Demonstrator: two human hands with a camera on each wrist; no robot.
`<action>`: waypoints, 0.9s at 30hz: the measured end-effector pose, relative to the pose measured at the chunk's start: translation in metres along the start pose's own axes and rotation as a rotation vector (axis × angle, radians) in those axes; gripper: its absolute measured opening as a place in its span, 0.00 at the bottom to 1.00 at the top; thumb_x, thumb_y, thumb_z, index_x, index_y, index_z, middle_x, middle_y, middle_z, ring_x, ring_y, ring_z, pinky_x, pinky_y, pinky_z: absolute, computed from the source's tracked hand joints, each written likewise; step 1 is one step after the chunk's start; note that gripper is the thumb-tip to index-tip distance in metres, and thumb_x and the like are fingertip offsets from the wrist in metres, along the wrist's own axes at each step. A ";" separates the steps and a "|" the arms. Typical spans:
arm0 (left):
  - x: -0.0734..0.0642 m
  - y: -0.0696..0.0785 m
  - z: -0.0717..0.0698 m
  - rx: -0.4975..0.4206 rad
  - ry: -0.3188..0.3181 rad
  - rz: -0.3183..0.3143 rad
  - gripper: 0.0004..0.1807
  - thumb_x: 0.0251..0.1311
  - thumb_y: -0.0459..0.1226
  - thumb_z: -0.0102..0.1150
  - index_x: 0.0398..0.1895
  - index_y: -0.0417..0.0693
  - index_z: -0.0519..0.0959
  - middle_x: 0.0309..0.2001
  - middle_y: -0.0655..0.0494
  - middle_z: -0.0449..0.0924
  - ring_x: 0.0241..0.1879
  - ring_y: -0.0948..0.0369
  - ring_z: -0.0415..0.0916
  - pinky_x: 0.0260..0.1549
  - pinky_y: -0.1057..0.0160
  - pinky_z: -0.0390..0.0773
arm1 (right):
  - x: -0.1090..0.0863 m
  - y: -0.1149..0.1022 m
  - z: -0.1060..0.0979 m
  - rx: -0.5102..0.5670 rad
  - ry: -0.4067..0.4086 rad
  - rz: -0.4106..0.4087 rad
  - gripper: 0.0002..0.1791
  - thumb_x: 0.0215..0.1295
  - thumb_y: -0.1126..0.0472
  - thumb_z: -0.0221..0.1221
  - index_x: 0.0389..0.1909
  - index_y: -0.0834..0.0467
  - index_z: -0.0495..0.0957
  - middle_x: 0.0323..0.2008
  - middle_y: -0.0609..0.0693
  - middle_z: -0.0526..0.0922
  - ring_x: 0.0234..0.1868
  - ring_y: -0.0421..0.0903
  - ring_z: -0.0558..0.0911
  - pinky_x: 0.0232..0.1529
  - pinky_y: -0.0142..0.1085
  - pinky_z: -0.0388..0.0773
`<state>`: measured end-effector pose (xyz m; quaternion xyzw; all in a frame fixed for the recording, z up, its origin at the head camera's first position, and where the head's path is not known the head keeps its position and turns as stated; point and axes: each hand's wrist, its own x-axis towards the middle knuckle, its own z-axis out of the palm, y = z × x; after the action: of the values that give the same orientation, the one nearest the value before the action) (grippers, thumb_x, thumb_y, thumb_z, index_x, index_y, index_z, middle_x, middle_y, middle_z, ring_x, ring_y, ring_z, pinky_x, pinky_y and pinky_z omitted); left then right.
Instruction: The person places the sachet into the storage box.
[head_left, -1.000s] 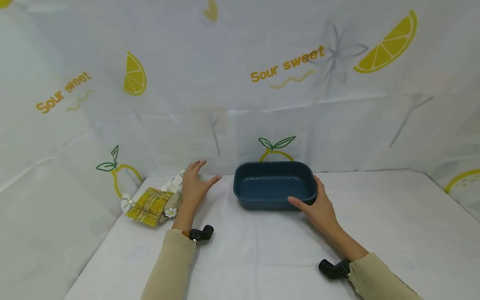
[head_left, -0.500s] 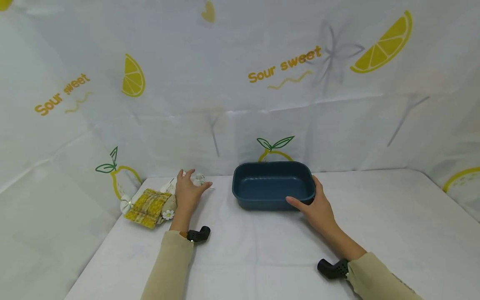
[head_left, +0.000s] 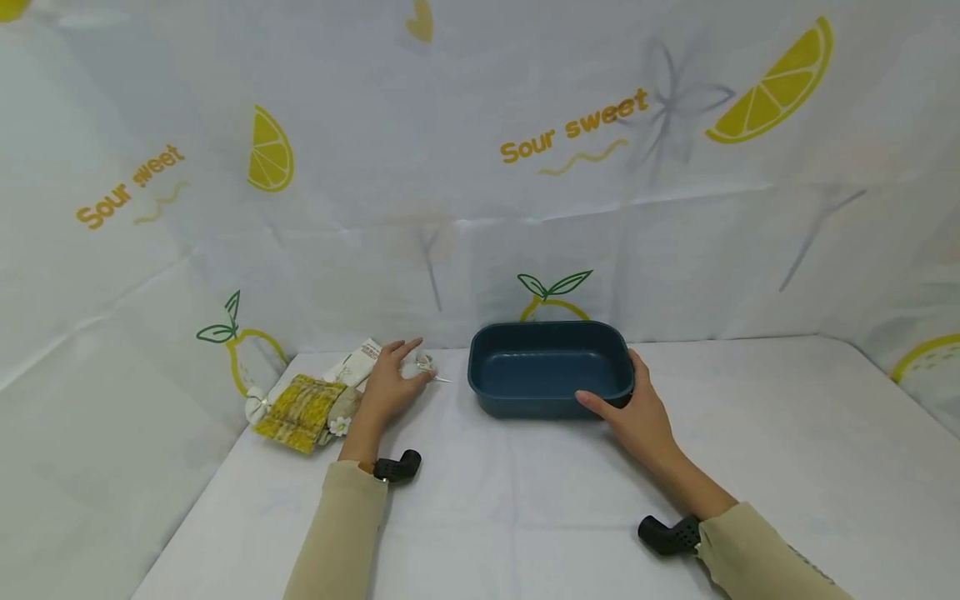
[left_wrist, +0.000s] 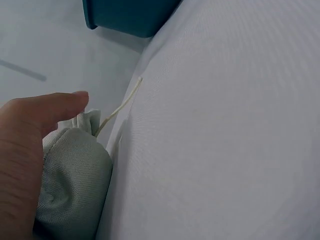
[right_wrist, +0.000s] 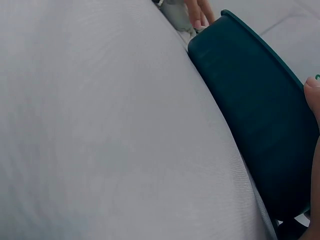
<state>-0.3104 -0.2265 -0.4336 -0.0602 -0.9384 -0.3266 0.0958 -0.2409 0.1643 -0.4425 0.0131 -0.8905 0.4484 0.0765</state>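
Note:
A small pale drawstring pouch lies at the back of the table, its cord trailing right. My left hand is over it, thumb beside the gathered neck and fingers stretched above. The left wrist view shows the pouch's grey-green cloth close under the thumb; whether they touch I cannot tell. My right hand grips the right end of a dark blue rectangular tub, thumb on the near rim and fingers round the far side. The tub's visible inside holds nothing.
Left of my left hand lies a pile: a yellow patterned pouch, a beige pouch with a white flower, a white printed pouch and a round white item. A printed white cloth hangs behind the table.
My left hand has lowered and then shifted right over the drawstring pouch, its thumb coming down by the neck. The right hand and the tub have stayed in place.

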 end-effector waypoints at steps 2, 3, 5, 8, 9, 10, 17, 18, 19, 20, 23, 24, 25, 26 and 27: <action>0.000 0.000 0.000 0.016 -0.021 0.012 0.37 0.62 0.53 0.64 0.74 0.57 0.69 0.75 0.38 0.61 0.73 0.37 0.61 0.68 0.35 0.65 | -0.001 0.001 -0.001 -0.001 0.003 -0.002 0.64 0.62 0.35 0.65 0.82 0.54 0.33 0.81 0.63 0.47 0.79 0.67 0.54 0.73 0.67 0.56; 0.000 0.001 0.000 0.034 -0.038 0.017 0.36 0.63 0.54 0.63 0.74 0.57 0.69 0.74 0.39 0.62 0.73 0.38 0.63 0.69 0.36 0.65 | -0.001 0.001 -0.001 -0.001 0.004 -0.003 0.64 0.62 0.35 0.65 0.82 0.54 0.33 0.81 0.63 0.47 0.79 0.67 0.54 0.73 0.67 0.57; -0.001 0.002 -0.002 0.063 -0.089 0.018 0.36 0.63 0.55 0.62 0.74 0.58 0.70 0.74 0.40 0.64 0.73 0.39 0.63 0.70 0.37 0.65 | -0.002 0.002 -0.002 0.000 0.006 -0.006 0.63 0.62 0.35 0.65 0.82 0.54 0.33 0.81 0.63 0.47 0.79 0.67 0.54 0.73 0.67 0.57; -0.002 0.005 -0.006 0.081 -0.187 0.023 0.35 0.64 0.52 0.62 0.74 0.55 0.70 0.74 0.42 0.66 0.74 0.40 0.62 0.71 0.38 0.63 | -0.003 0.003 -0.003 0.002 0.009 -0.013 0.63 0.62 0.36 0.65 0.82 0.55 0.33 0.81 0.64 0.47 0.79 0.67 0.55 0.73 0.67 0.57; -0.002 0.006 -0.008 0.084 -0.218 0.020 0.35 0.64 0.51 0.63 0.74 0.55 0.70 0.74 0.43 0.67 0.74 0.41 0.62 0.71 0.39 0.63 | -0.004 0.003 -0.004 0.003 0.010 -0.016 0.63 0.62 0.36 0.65 0.82 0.55 0.34 0.81 0.64 0.48 0.79 0.67 0.55 0.73 0.67 0.57; -0.003 0.008 -0.010 0.082 -0.248 0.015 0.36 0.62 0.51 0.65 0.74 0.54 0.70 0.74 0.43 0.67 0.74 0.41 0.62 0.71 0.39 0.63 | -0.004 0.003 -0.004 0.004 0.012 -0.020 0.63 0.62 0.36 0.65 0.82 0.55 0.34 0.81 0.64 0.48 0.79 0.67 0.55 0.72 0.67 0.57; -0.006 0.011 -0.010 0.116 -0.291 -0.011 0.37 0.58 0.51 0.69 0.72 0.58 0.72 0.72 0.43 0.70 0.73 0.43 0.65 0.70 0.39 0.66 | -0.001 0.007 -0.003 0.002 0.026 -0.048 0.62 0.62 0.37 0.65 0.82 0.56 0.35 0.81 0.64 0.49 0.79 0.67 0.55 0.73 0.66 0.57; -0.007 0.010 -0.009 0.123 -0.272 -0.015 0.36 0.58 0.51 0.68 0.71 0.58 0.73 0.71 0.44 0.71 0.71 0.43 0.67 0.69 0.39 0.67 | 0.000 0.007 -0.001 0.001 0.025 -0.052 0.62 0.62 0.37 0.65 0.82 0.56 0.35 0.81 0.64 0.49 0.79 0.67 0.55 0.73 0.66 0.58; -0.008 0.008 -0.008 0.127 -0.253 -0.019 0.34 0.59 0.50 0.68 0.70 0.58 0.74 0.69 0.44 0.73 0.70 0.44 0.69 0.69 0.40 0.68 | 0.001 0.008 0.000 0.003 0.024 -0.059 0.62 0.62 0.37 0.65 0.82 0.56 0.35 0.81 0.63 0.49 0.79 0.67 0.55 0.73 0.66 0.58; -0.009 0.007 -0.007 0.133 -0.232 -0.016 0.32 0.60 0.49 0.67 0.69 0.58 0.76 0.67 0.44 0.75 0.68 0.45 0.71 0.68 0.40 0.69 | 0.001 0.008 0.001 0.002 0.023 -0.061 0.63 0.62 0.37 0.65 0.82 0.56 0.35 0.81 0.63 0.48 0.79 0.67 0.55 0.73 0.66 0.58; -0.009 0.004 -0.004 0.142 -0.183 0.013 0.28 0.60 0.46 0.66 0.65 0.57 0.79 0.62 0.44 0.79 0.63 0.45 0.75 0.64 0.41 0.72 | 0.002 0.008 0.001 0.002 0.028 -0.065 0.63 0.61 0.36 0.65 0.82 0.56 0.36 0.81 0.63 0.48 0.79 0.67 0.55 0.73 0.66 0.58; -0.009 0.004 -0.003 0.140 -0.174 0.020 0.27 0.60 0.46 0.66 0.64 0.56 0.79 0.61 0.45 0.80 0.62 0.46 0.76 0.64 0.42 0.73 | 0.002 0.008 0.001 -0.001 0.030 -0.064 0.63 0.61 0.36 0.65 0.82 0.57 0.36 0.81 0.63 0.48 0.79 0.67 0.55 0.73 0.66 0.58; -0.010 0.003 -0.003 0.136 -0.165 0.024 0.26 0.60 0.45 0.66 0.63 0.56 0.80 0.60 0.45 0.80 0.62 0.46 0.76 0.63 0.42 0.73 | 0.002 0.007 0.001 0.001 0.030 -0.065 0.63 0.61 0.36 0.65 0.82 0.57 0.36 0.81 0.63 0.48 0.79 0.67 0.55 0.73 0.66 0.58; -0.010 0.003 -0.003 0.129 -0.155 0.025 0.25 0.60 0.45 0.65 0.62 0.56 0.81 0.60 0.45 0.81 0.61 0.46 0.76 0.63 0.43 0.74 | 0.002 0.007 0.001 0.000 0.029 -0.064 0.63 0.61 0.36 0.65 0.82 0.57 0.36 0.81 0.63 0.48 0.79 0.67 0.55 0.73 0.66 0.58; -0.010 0.002 -0.003 0.122 -0.149 0.025 0.24 0.60 0.44 0.65 0.61 0.55 0.82 0.59 0.46 0.81 0.62 0.46 0.76 0.63 0.43 0.74 | 0.001 0.007 0.001 0.001 0.030 -0.066 0.63 0.61 0.37 0.65 0.82 0.57 0.36 0.81 0.63 0.48 0.79 0.67 0.55 0.73 0.66 0.58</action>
<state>-0.2995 -0.2273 -0.4320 -0.0900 -0.9602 -0.2621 0.0335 -0.2431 0.1672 -0.4483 0.0357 -0.8882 0.4460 0.1044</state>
